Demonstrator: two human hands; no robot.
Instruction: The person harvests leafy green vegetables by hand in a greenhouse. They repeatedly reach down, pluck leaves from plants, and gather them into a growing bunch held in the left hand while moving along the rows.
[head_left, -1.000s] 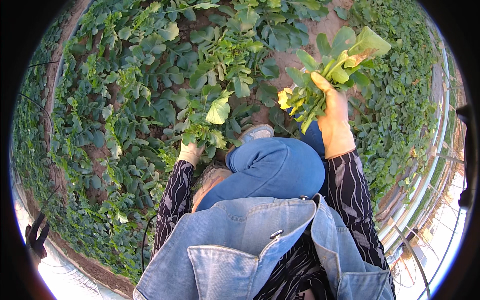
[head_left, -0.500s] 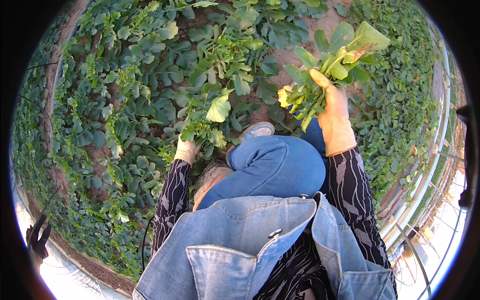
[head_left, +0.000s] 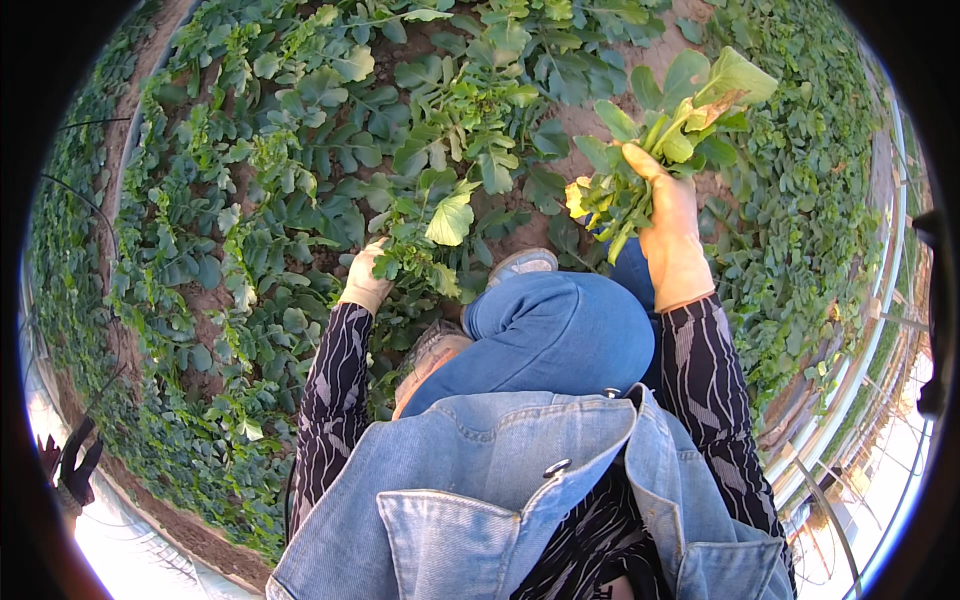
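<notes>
My right hand, in a pale tan glove, is closed around a bunch of leafy greens. Broad green leaves stick out above the thumb, some yellowed or browned, and stems hang below the fist. At the left, my left hand, gloved too, reaches in among the growing leafy plants. Its fingers are curled and leaves partly cover their tips, so what they grip cannot be made out. One pale yellow-green leaf stands out just right of it.
Dense rows of leafy plants surround me, with bare soil between them. My bent knee and shoe are close between my hands. A pale pipe curves along the right side. At the lower left rim is a dark, gloved-looking hand.
My left hand has moved slightly up and left among the leaves, showing more of its back. My right hand keeps the greens at nearly the same spot.
</notes>
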